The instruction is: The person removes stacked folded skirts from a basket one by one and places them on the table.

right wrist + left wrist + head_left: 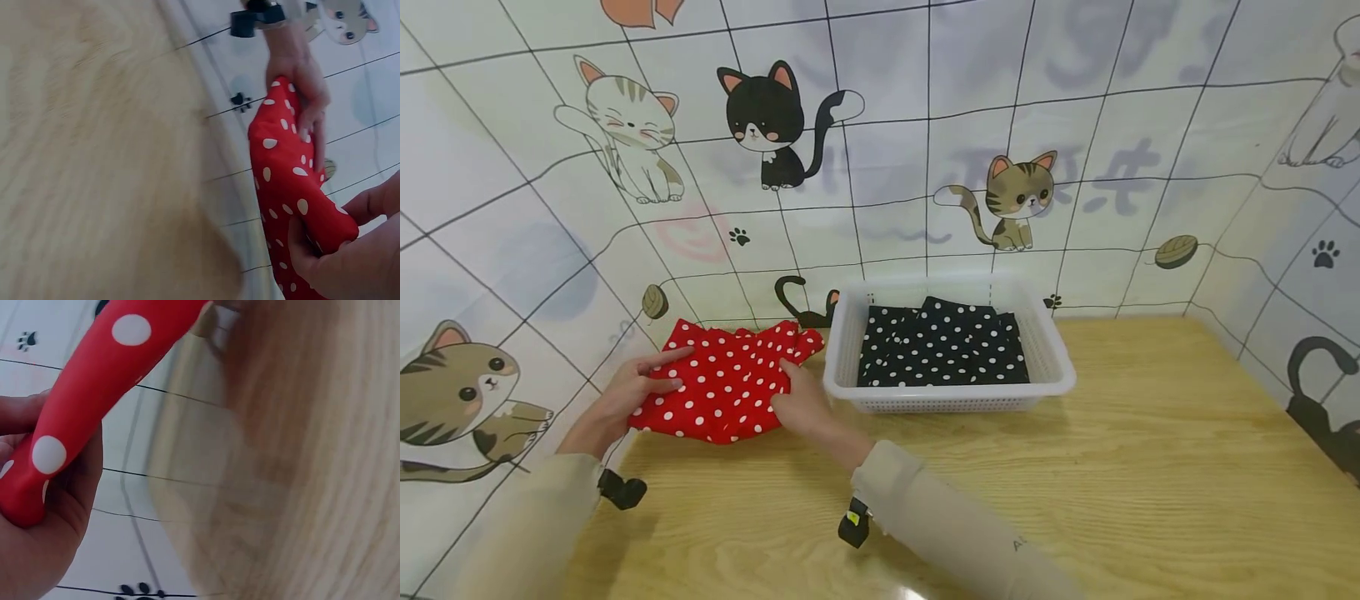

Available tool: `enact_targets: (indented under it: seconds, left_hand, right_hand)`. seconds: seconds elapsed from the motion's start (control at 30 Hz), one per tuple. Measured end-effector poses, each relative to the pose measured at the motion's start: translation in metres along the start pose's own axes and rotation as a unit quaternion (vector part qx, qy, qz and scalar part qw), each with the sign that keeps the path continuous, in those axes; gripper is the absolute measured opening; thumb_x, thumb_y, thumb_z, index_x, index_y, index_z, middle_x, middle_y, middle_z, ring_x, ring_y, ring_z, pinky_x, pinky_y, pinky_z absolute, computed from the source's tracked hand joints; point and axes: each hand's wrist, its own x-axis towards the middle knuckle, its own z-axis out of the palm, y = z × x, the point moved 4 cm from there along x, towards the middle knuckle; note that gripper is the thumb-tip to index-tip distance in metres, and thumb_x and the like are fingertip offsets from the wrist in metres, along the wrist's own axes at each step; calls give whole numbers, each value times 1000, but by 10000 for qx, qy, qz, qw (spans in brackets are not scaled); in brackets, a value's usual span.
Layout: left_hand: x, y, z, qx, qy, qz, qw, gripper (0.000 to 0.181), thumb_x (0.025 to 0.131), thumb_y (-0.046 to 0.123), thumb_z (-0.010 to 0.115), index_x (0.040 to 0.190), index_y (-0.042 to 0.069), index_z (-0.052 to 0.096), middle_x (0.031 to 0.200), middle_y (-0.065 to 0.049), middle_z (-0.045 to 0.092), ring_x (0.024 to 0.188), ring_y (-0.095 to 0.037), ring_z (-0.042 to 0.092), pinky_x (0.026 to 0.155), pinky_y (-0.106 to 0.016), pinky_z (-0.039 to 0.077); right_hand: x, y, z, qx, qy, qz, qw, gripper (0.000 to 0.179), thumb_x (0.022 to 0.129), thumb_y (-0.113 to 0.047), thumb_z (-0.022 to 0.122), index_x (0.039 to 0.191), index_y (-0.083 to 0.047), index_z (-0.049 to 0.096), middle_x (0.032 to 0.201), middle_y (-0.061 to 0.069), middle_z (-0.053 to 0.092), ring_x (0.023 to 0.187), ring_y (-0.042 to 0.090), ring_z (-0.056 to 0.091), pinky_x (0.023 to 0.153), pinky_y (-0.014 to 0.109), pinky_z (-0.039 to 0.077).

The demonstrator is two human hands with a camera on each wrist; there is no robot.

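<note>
Your left hand (625, 393) and right hand (801, 404) each pinch an edge of the red white-dotted cloth (726, 382) beside the white plastic basket (1052, 367).

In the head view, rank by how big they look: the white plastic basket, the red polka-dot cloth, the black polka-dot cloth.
1. White plastic basket.
2. Red polka-dot cloth and black polka-dot cloth: too close to rank.

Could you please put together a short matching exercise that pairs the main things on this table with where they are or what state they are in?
Things:
1. red dotted cloth
2. black dotted cloth
3. white basket
4. left hand

Places or states:
A. lies folded in the basket
B. stands on the wooden table
C. grips the red cloth's left edge
D. held between both hands

Pairs: 1-D, 2-A, 3-B, 4-C
</note>
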Motion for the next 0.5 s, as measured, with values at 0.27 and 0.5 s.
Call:
enact_targets:
  seconds: [0.27,0.5]
  left_hand:
    - [21,-13,28,259,-50,-389,9989,66,101,17,60,161,16,32,166,-28,21,140,-42,37,85,-22,57]
    - [42,-9,35,502,307,-530,9969,61,99,15,60,157,15,42,166,-29,23,144,-46,32,85,-25,55]
  right_hand:
    - [2,37,-8,-363,399,722,9959,75,88,-10,58,160,-15,36,163,12,34,146,33,34,121,58,35]
    - [3,42,-12,-1046,350,732,9912,86,90,-16,62,166,-16,22,169,6,23,149,28,27,126,54,29]
